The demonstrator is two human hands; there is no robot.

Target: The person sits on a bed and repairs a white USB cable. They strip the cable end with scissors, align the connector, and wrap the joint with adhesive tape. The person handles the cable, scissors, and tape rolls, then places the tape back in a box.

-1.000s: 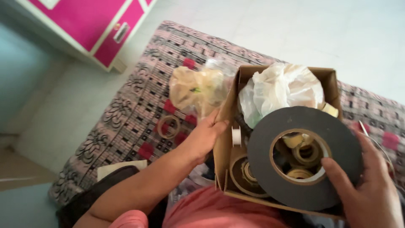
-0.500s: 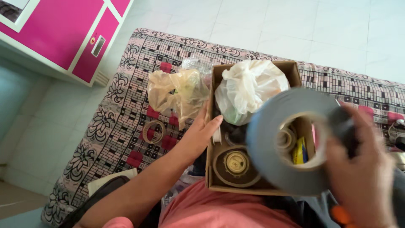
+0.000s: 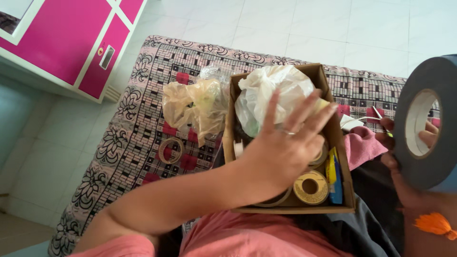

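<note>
- Sorting step, I judge: left hand (image 3: 281, 152) hovers over the open brown cardboard box (image 3: 339, 157), fingers (image 3: 270, 110) spread, gripping nothing.
- Right hand (image 3: 404, 157) grasps the large dark grey tape roll (image 3: 431, 157), held right of the box.
- Box holds a crumpled white plastic bag (image 3: 266, 88), a yellowish tape roll (image 3: 310, 187) and a blue-and-yellow packet (image 3: 334, 173).
- Any reach in needs care around the bag.

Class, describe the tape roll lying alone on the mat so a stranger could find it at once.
Start at the patterned mat on the white floor. Left of the cardboard box, below the crumpled yellowish bag, lies a small tan tape roll. It alone lies flat on the mat; the other rolls sit in the box or in a hand.
</note>
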